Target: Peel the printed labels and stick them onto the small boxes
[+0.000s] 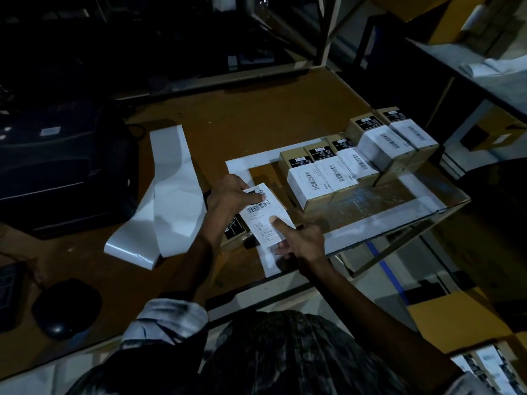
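A small tan box (236, 232) with a black panel lies near the table's front edge, mostly under a white printed label (263, 215) with a barcode. My left hand (231, 196) holds the label's far end, thumb pressed on its top. My right hand (305, 242) pinches the label's near end, thumb on top and fingers beneath. Behind them, several small boxes (316, 181) with white labels stand in a row, and two more labelled boxes (387, 141) lie stacked higher at the right.
A long strip of white backing paper (168, 195) curls across the brown table (245, 121) from a black label printer (57, 169) at left. A black mouse (67, 307) lies near the front left. Cardboard cartons (462, 317) stand low right, shelves behind.
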Demonstrator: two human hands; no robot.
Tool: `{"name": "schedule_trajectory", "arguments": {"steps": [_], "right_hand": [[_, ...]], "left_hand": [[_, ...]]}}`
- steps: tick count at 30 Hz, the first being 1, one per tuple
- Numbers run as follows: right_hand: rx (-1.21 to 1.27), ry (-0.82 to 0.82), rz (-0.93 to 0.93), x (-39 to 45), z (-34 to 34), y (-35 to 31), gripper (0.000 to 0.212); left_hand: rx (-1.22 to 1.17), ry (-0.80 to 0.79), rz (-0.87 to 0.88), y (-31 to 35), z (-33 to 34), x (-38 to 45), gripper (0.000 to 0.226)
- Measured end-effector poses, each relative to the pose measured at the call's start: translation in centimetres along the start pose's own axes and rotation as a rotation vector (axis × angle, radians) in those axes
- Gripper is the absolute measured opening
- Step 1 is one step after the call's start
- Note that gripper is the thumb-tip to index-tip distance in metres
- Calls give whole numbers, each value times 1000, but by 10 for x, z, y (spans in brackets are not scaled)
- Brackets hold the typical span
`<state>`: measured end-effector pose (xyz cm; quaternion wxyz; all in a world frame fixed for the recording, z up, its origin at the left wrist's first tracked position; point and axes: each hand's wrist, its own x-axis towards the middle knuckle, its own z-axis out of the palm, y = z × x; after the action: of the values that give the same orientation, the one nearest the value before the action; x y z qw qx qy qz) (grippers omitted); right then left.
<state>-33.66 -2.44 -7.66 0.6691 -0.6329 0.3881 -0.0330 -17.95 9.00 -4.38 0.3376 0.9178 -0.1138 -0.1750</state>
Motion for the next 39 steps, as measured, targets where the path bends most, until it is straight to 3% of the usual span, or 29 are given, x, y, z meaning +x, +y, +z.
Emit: {"name": "schedule_trajectory", "arguments": {"steps": [4,9,13,16,18,24,28,32,35,39], "right_hand": [[-199,78,-100,4,0,-2,45],[-720,262,-283,1,-3,-17,55],[-830,348,-602,-6,-8,-24,46],[-796,297,-846,-6,0,-24,40],[-820,222,-906,-2,9,-20,39],[-1170,20,-814,3,30,-2,52],[-1241,-127,-829,-9,46,-1,62],[-1376,-36,-895,-3,37,-5,72],[-1389,33,-780,10,18,-14,72],[-1395,-22,-788,2,33,-14,72]], "left_hand": [[36,16,-4,-5,2,-2,62],[17,87,51,-9,4,-15,92],[0,171,64,-19,8,-32,83],[-44,225,71,-24,9,-43,71],[-65,266,90,-26,8,-47,64],[-150,314,124,-35,5,-57,68],[-235,314,118,-35,5,-60,63],[-281,261,85,-36,7,-59,64],[-254,238,53,-37,5,-57,67],[-154,256,38,-36,3,-56,65]]}}
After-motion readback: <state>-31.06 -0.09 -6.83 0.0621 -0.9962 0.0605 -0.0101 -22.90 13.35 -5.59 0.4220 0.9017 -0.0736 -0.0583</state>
